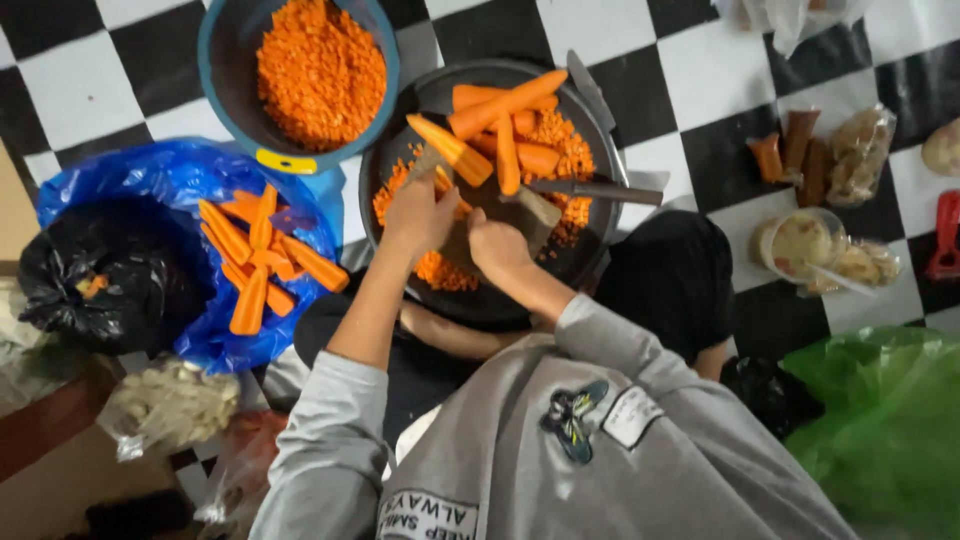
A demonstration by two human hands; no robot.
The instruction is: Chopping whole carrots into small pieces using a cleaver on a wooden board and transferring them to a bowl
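Observation:
A dark round tray (600, 130) on the checkered floor holds whole peeled carrots (500, 110) and a heap of diced carrot (565, 140). My left hand (418, 215) presses down on a carrot piece (447, 183) at the tray's middle. Just right of it, my right hand (497, 245) grips a knife (540, 208) whose blade sits beside that piece. A second knife (600, 190) with a dark handle lies across the tray's right side. Both hands are over the tray, close together.
A blue bowl (225, 100) of diced carrot stands at the upper left. A blue plastic bag (150, 180) holds peeled carrots (260, 250), beside a black bag (100, 280). Food packets (850, 160), a tub (800, 245) and a green bag (890, 420) lie to the right.

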